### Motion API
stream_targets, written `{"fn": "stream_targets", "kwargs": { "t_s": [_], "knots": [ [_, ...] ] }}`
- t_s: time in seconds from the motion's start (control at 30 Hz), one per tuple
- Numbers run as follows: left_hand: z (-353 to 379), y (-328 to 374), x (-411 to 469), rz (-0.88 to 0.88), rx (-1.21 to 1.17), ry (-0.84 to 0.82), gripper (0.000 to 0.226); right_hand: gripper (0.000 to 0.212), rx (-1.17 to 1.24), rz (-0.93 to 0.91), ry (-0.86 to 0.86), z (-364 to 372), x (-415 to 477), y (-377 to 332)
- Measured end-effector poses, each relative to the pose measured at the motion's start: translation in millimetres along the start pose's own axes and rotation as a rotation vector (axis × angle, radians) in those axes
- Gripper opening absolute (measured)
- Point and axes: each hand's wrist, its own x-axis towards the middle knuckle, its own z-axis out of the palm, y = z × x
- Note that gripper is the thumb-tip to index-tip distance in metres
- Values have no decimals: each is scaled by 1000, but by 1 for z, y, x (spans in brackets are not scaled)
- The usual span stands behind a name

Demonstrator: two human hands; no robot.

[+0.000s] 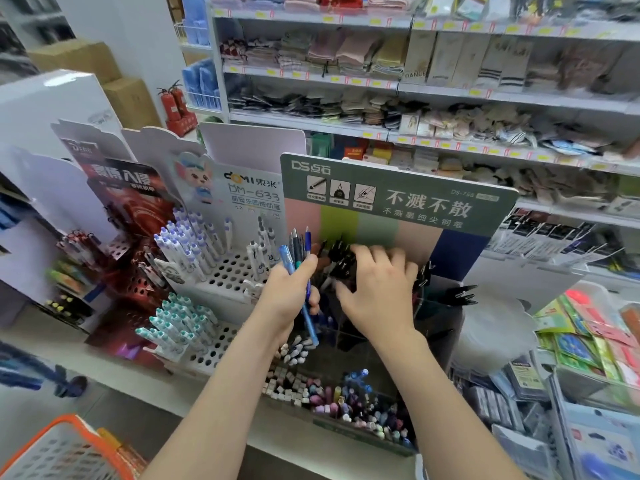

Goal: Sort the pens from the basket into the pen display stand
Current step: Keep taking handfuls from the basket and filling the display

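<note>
My left hand (289,292) grips a bunch of pens (298,258), blue and grey, pointing up and away from me. My right hand (375,289) reaches into the upper tier of the green pen display stand (398,199), its fingers curled over a cluster of black pens (341,259). The stand's lower tiers hold several pens with pastel and white caps (329,398). The orange basket (65,448) sits at the bottom left, by my left elbow.
To the left stand a white perforated display with white and blue pens (194,244) and a red display (128,202). Packets of stationery (588,337) lie to the right. Shelves of folded textiles (381,64) fill the background.
</note>
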Motion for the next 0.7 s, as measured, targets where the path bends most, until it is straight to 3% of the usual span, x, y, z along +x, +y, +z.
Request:
{"fn": "stream_targets", "kwargs": {
  "t_s": [0.2,0.37,0.57,0.7],
  "knots": [
    [-4,5,8,31,74,-26,22,53,244,-225,-119,-13,31,-4],
    [-5,2,3,89,126,52,25,43,265,-46,104,-3,37,-4],
    [-6,-5,4,74,71,154,34,24,469,-123,301,-1,13,-6],
    [-7,-7,3,60,88,63,37,6,350,-250,144,7,3,-11]
  ]
}}
